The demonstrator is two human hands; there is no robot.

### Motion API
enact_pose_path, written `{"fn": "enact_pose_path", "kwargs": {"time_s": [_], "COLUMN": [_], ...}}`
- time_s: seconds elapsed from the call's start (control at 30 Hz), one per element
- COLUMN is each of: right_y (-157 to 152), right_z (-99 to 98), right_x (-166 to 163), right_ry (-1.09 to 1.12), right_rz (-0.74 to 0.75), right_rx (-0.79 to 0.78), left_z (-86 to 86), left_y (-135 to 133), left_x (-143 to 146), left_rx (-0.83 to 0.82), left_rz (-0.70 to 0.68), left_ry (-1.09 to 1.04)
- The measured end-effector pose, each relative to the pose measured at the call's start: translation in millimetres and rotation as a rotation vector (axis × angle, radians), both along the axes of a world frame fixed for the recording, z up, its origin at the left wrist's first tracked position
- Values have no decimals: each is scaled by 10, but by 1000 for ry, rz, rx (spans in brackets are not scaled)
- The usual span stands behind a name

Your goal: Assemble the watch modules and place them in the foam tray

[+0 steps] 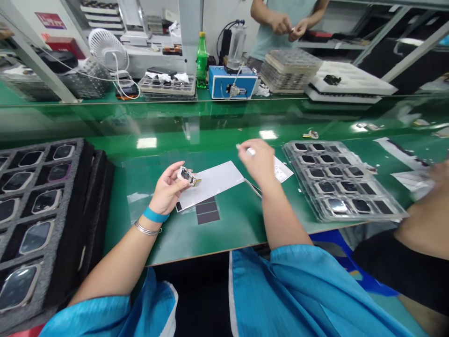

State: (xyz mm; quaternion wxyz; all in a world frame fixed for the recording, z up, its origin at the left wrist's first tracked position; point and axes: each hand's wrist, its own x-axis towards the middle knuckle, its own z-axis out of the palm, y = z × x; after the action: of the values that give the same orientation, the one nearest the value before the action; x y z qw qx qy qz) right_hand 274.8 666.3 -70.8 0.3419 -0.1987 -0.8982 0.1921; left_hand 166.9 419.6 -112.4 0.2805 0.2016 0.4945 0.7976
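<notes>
At a green electronics workbench, a foam tray [42, 217] at far left holds rounded-square glass panels [45, 201] in its cells. The person's left hand [168, 187], with a blue wristband [155, 215] and a metal bangle [147, 229] at the wrist, pinches a small metal-and-black component [185, 176] between thumb and fingertips, above a clear plastic sheet [140, 187]. The component's long axis runs roughly left to right, tilting slightly down, with a yellow tab [198, 180] pointing right toward a white sheet [210, 185] that lies beside dark film strips [207, 210]. The right hand [256, 161], blurred, is closed on a small white strip [249, 151] whose end points left, toward the component. Farther right sits a clear plastic tray [393, 210] of dark square parts [326, 187], and a neighbouring worker's blurred hand [438, 173] shows at the far edge of the frame. So light a fingertip hold could let the component slip onto the hard bench, and a quick right hand could catch and bend the yellow tab.
</notes>
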Motion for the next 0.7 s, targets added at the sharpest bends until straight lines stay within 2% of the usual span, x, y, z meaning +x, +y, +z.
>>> {"fn": "enact_pose_path", "kwargs": {"time_s": [0.1, 0.17, 0.23, 0.3, 0.37, 0.4, 0.47, 0.53, 0.7], "right_y": [512, 609, 446, 77, -359, -555, -844, -982, -1008], "right_z": [40, -1, -60, -112, -148, -162, -185, -207, -244], "right_x": [176, 181, 99, -10, -87, -106, -110, -90, -65], "right_ry": [-103, -77, 71, 200, 193, 171, 144, 150, 174], "right_rz": [-309, -363, -235, 50, 346, 429, 490, 483, 476], "right_rx": [-159, -221, -298, -460, -632, -655, -607, -541, -552], "left_z": [33, 59, 82, 101, 112, 116, 118, 114, 102], "left_y": [-12, -14, -16, -21, -28, -30, -32, -26, -6], "left_x": [13, 27, 40, 50, 59, 63, 70, 76, 82], "left_rx": [48, 71, 82, 85, 81, 75, 61, 47, 17], "left_rz": [-67, -91, -111, -129, -149, -156, -160, -154, -131], "left_ry": [-96, -148, -181, -196, -194, -188, -177, -168, -135]}}
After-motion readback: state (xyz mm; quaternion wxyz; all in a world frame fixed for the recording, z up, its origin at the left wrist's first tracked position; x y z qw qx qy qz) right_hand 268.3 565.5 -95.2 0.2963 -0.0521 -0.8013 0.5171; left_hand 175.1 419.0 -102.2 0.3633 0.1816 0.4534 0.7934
